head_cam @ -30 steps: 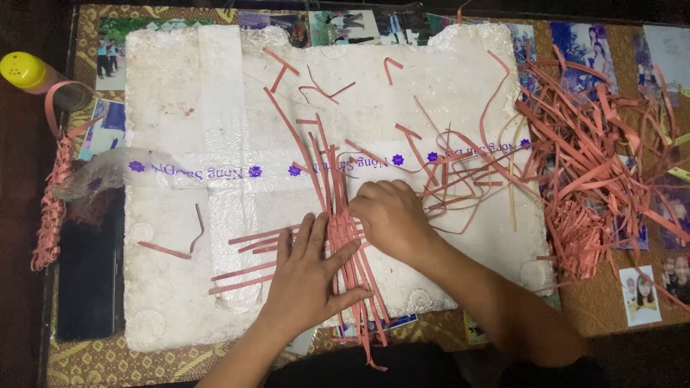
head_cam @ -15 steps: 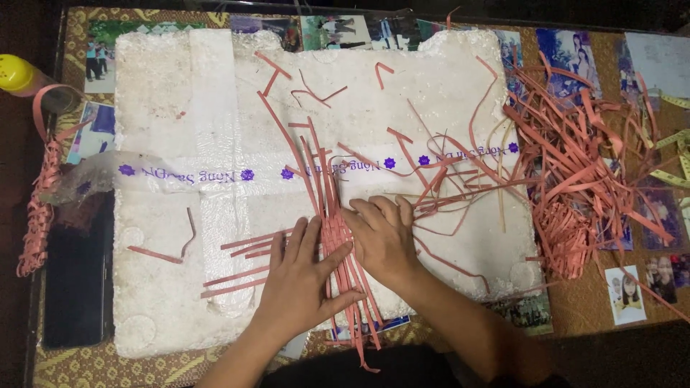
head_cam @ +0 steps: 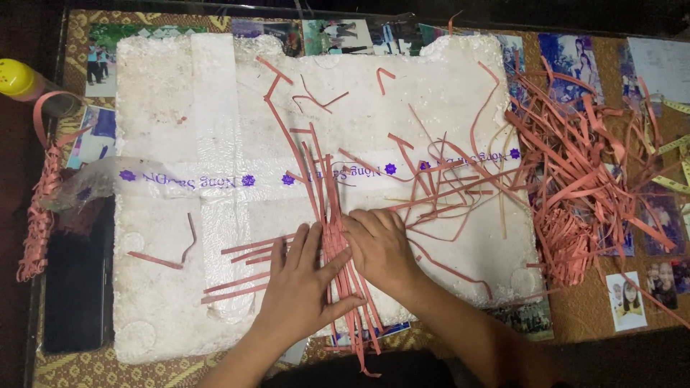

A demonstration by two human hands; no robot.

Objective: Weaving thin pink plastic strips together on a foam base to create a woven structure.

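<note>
A white foam board (head_cam: pixel 180 122) covers most of the table. On its near middle lies a woven bundle of thin pink strips (head_cam: pixel 336 237), some running lengthwise and some crosswise. My left hand (head_cam: pixel 305 287) lies flat on the bundle's left side, fingers spread over the crosswise strips. My right hand (head_cam: pixel 381 248) presses on the bundle's right side, fingers curled at the strips. Whether it pinches one strip is hidden by the fingers.
A loose heap of pink strips (head_cam: pixel 582 165) lies at the right over photographs under the table top. A braided pink strip (head_cam: pixel 39 208) hangs at the left beside a dark phone (head_cam: pixel 75 280). A yellow-capped bottle (head_cam: pixel 18 79) stands far left. Clear tape (head_cam: pixel 187 179) crosses the board.
My right hand has slid left and nearer along the bundle, closing up to my left hand. The left hand has stayed flat on the strips.
</note>
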